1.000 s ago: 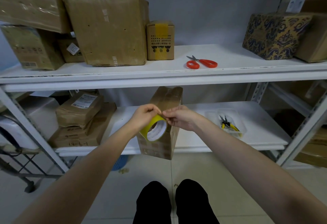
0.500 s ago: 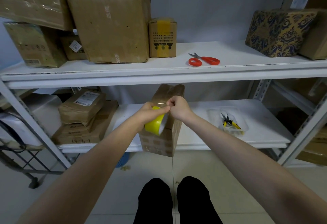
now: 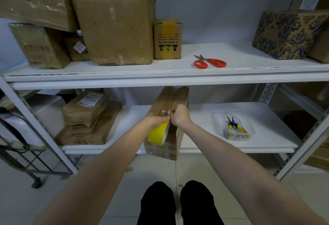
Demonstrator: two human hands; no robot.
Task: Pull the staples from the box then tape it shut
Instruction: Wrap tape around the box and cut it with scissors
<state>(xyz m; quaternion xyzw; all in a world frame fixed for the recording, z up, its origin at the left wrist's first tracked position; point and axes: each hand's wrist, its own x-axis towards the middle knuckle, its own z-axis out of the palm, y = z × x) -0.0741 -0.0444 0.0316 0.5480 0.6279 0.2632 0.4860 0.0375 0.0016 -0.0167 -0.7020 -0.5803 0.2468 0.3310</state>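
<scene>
A brown cardboard box [image 3: 170, 98] wrapped in clear tape stands on the lower shelf's front edge, partly overhanging. My left hand [image 3: 156, 119] grips a yellow tape roll [image 3: 158, 134] held against the box's near face. My right hand [image 3: 179, 114] is fisted beside it, its fingers pinching at the roll's top where the tape end lies; the tape end itself is too small to see. Both hands touch in front of the box.
Red-handled scissors [image 3: 210, 62] lie on the upper shelf [image 3: 231, 72]. A clear tray [image 3: 233, 127] with yellow-handled pliers sits on the lower shelf, right. Stacked parcels [image 3: 85, 118] sit at lower left. Several cardboard boxes [image 3: 114, 29] and a patterned box [image 3: 288, 34] line the upper shelf.
The roll has turned from facing me to edge-on and moved closer against the box. Both hands have shifted slightly forward and up, staying together at the roll's top.
</scene>
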